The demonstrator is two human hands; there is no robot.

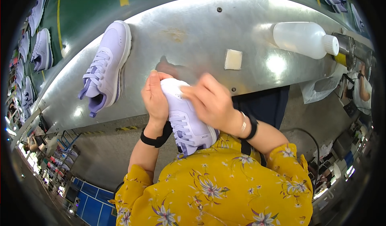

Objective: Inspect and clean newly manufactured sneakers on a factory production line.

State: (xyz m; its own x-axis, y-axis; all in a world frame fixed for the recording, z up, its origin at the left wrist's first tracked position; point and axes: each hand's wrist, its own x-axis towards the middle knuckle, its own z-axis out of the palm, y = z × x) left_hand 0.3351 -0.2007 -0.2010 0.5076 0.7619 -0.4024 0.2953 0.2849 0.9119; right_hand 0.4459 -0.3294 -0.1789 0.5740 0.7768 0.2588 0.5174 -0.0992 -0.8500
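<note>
A lavender sneaker (183,109) is held in front of my body, its toe pointing away from me and its heel close to my shirt. My left hand (156,99) is closed round the left side of its toe. Over the toe's right side, my right hand (213,99) is bent with its fingers pinched together against the upper. Those fingertips are a little blurred, and I cannot make out what is in them. A second lavender sneaker (107,59) lies on the metal table (189,16) to the left, laces up, touched by neither hand.
A small cream square pad (233,59) lies on the table right of my hands. A translucent white bottle (299,39) rests on its side farther right, beside a dark metal can (345,49). More sneakers (41,51) stand on a green surface beyond the left edge.
</note>
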